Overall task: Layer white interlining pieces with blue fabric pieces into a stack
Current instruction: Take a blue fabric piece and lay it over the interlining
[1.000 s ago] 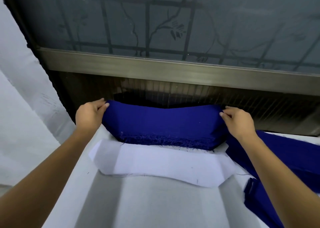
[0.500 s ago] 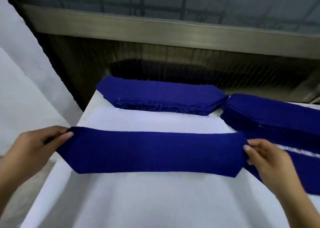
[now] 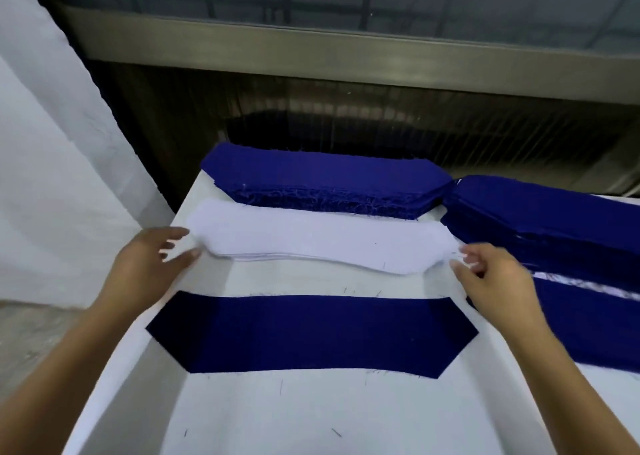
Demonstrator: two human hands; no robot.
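A single blue fabric piece (image 3: 311, 333) lies flat on the white table (image 3: 277, 416) in front of me. Beyond it sits a stack of white interlining pieces (image 3: 322, 243). My left hand (image 3: 152, 264) is at the stack's left end, thumb above and fingers below, spread apart. At the right end, my right hand (image 3: 491, 274) has its fingertips touching the white edge; the hand is blurred and no firm pinch shows. A thick stack of blue fabric pieces (image 3: 322, 184) lies at the table's far edge.
More blue pieces (image 3: 554, 219) are piled at the right, with another blue layer (image 3: 595, 326) under my right forearm. A dark slatted panel and a metal rail (image 3: 346, 56) rise behind the table. White cloth (image 3: 52, 177) hangs at the left.
The blue piece that both hands held in the air now lies flat on the table. Both hands have let go of it and moved forward to the ends of the white interlining stack.
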